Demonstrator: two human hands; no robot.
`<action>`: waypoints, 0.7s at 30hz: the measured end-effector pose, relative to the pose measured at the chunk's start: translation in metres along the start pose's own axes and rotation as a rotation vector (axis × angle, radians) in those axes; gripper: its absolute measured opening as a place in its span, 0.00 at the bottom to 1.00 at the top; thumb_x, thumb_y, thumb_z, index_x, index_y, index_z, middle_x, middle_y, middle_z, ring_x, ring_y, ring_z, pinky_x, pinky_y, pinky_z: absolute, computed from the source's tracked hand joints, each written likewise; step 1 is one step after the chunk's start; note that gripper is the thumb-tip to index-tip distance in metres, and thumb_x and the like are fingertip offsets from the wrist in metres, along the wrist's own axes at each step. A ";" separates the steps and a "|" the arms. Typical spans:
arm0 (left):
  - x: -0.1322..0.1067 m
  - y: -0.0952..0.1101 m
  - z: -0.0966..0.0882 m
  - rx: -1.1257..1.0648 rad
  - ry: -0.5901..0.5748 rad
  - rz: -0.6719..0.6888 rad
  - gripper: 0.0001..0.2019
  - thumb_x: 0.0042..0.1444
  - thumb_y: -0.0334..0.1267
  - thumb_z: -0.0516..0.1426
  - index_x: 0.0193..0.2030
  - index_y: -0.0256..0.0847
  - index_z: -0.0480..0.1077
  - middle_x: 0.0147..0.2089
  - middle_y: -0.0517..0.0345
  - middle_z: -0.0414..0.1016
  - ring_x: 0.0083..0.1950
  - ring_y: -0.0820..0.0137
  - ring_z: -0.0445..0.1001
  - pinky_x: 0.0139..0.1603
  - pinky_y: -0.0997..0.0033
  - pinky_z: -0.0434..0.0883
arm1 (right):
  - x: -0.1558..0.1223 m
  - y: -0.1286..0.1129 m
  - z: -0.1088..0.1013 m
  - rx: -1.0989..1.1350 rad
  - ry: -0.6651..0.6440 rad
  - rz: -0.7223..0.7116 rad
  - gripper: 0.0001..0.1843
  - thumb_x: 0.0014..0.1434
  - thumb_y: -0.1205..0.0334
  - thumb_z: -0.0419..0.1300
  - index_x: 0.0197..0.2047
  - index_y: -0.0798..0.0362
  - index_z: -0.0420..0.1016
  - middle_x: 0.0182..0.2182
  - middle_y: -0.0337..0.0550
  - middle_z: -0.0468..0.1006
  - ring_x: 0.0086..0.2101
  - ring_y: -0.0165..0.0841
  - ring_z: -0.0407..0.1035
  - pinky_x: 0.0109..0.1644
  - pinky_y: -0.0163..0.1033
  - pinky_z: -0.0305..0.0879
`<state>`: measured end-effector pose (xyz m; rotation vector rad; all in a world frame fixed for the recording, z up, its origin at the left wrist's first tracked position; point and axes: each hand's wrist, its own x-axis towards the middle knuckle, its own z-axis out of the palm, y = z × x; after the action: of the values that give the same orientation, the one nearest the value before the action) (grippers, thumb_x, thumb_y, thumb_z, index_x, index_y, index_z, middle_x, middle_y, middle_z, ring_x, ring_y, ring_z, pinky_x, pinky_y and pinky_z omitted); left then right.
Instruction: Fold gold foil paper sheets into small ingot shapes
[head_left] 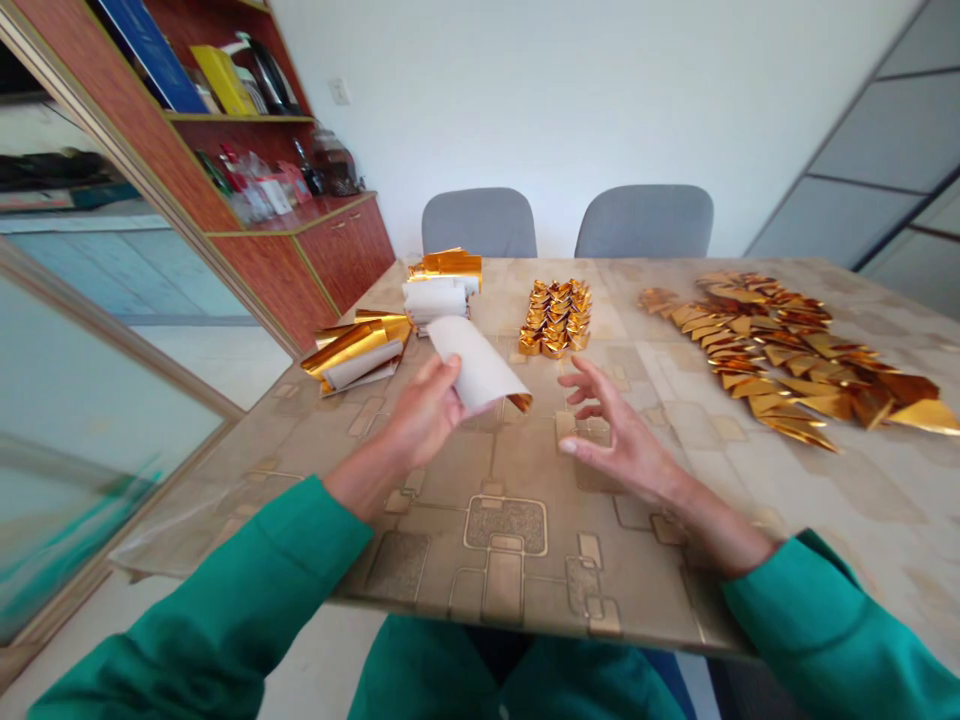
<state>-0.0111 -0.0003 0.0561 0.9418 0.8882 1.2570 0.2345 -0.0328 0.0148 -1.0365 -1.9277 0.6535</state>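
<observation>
A curled sheet of foil paper (480,368), pale on the face I see and gold at its lower right corner, is pinched in my left hand (429,408) above the table. To its right, my right hand (611,425) hovers with fingers spread and nothing in them. Beyond the hands stands a block of folded gold foil pieces (555,318) in rows. Rolled gold and white foil sheets (356,352) lie left of my left hand, and a further stack of such sheets (442,285) sits behind it.
Long overlapping chains of folded gold foil (780,350) spread over the right side of the patterned table (517,590). Two grey chairs (480,222) stand at the far edge. A red-brown cabinet (345,250) is at the back left, beside a sliding glass door (97,450).
</observation>
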 end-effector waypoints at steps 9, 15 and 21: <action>-0.009 -0.028 0.070 -0.479 -0.157 -0.345 0.15 0.67 0.34 0.48 0.56 0.32 0.67 0.55 0.43 0.75 0.54 0.60 0.76 0.56 0.53 0.75 | -0.002 -0.003 -0.015 -0.283 0.176 -0.157 0.33 0.64 0.57 0.57 0.70 0.46 0.53 0.62 0.53 0.66 0.54 0.47 0.66 0.55 0.58 0.67; -0.010 -0.031 0.050 -0.352 -0.063 -0.396 0.08 0.65 0.32 0.51 0.48 0.37 0.68 0.43 0.51 0.78 0.39 0.69 0.79 0.40 0.67 0.79 | -0.003 0.001 -0.037 -0.554 0.232 -0.340 0.22 0.67 0.69 0.50 0.61 0.47 0.70 0.51 0.48 0.79 0.51 0.44 0.70 0.54 0.55 0.68; -0.021 -0.043 0.007 0.154 -0.027 -0.303 0.21 0.51 0.29 0.63 0.52 0.38 0.65 0.33 0.60 0.75 0.30 0.73 0.75 0.28 0.78 0.72 | -0.020 0.009 -0.041 -0.674 -0.167 -0.596 0.21 0.68 0.68 0.52 0.61 0.47 0.70 0.54 0.44 0.78 0.53 0.40 0.70 0.55 0.50 0.70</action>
<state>0.0090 -0.0249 0.0196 0.9029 1.0741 0.9260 0.2793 -0.0421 0.0205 -0.7168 -2.5172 -0.2792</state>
